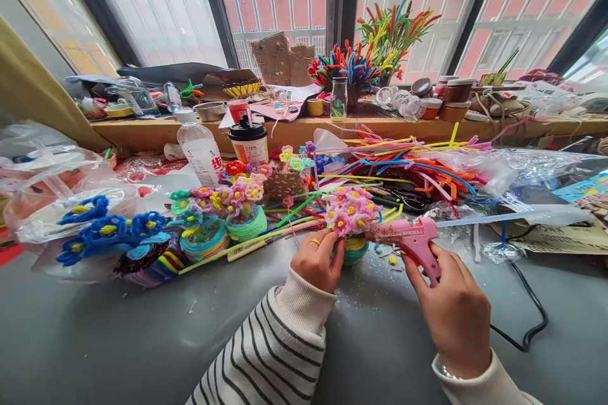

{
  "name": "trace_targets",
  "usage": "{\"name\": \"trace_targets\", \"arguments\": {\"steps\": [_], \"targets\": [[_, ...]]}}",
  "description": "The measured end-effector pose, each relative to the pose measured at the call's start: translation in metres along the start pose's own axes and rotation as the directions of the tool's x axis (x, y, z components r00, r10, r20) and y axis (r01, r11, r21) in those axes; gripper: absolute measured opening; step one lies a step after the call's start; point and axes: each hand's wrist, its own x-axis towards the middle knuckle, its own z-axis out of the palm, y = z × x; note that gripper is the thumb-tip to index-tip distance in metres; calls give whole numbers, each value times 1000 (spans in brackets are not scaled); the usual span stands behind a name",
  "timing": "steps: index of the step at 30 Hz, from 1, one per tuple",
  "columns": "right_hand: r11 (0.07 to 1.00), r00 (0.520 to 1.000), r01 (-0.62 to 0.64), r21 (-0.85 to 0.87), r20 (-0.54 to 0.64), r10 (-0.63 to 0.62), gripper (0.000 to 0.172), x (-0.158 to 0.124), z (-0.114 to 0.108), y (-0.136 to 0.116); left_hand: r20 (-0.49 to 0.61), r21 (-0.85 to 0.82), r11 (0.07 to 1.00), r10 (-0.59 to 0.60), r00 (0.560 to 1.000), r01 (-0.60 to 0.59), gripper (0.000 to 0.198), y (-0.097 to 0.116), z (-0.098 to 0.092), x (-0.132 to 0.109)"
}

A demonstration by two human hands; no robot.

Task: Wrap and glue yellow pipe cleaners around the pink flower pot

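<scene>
My right hand (453, 304) is wrapped round the handle of a pink glue gun (418, 239), a long clear glue stick (494, 218) poking out of its back. The nozzle points left, close against a bunch of pink pipe-cleaner flowers (351, 209) with yellow centres. Those flowers stand in a small green pot (355, 253). My left hand (319, 259) is closed at the left edge of the bunch, thumb and fingers pinching at a pink flower; its fingertips are partly hidden. Loose glitter and a tiny yellow piece (392, 260) lie beside the pot.
To the left stand pots of blue flowers (109, 228) and pastel flowers (242, 196). Behind are a water bottle (199, 149), a coffee cup (248, 142) and a heap of pipe cleaners (408, 161). A black cord (536, 310) curves across the right of the grey table (142, 342).
</scene>
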Motion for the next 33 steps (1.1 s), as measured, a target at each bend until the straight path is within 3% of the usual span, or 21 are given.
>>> {"name": "trace_targets", "arguments": {"steps": [33], "targets": [[999,999,-41,15,11,41,41,9,-1,7,29,-20,1000,2,1000,-2,11,-1,1,0]]}}
